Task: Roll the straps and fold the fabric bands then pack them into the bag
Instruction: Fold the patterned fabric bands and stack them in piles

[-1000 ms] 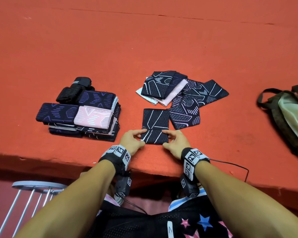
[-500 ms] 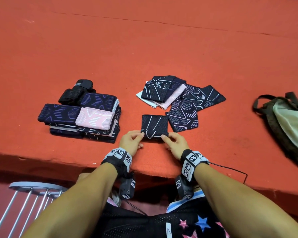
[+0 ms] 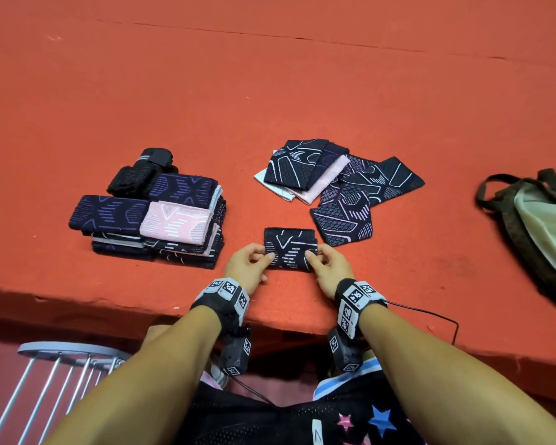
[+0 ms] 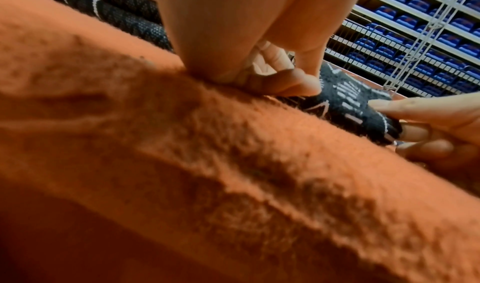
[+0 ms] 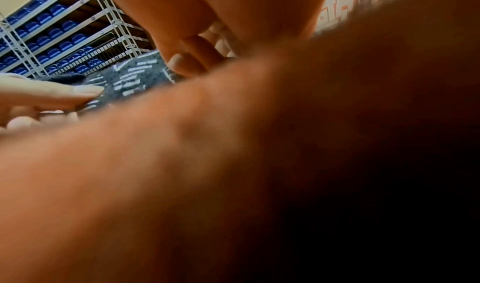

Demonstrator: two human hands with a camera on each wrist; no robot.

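Orange felt table (image 3: 270, 91): work surface. Bag (image 3: 536, 220): on table, well right of grip. Folded stack (image 3: 151, 220): left of grip, rolled black straps (image 3: 142, 175) behind it. Unfolded bands (image 3: 337, 184): pile just beyond grip, right. Folded black band (image 3: 290, 248): flat near table front edge, between hands. Left hand (image 3: 247, 263): pinches band's left edge. Right hand (image 3: 329, 268): pinches right edge, thumb on top.
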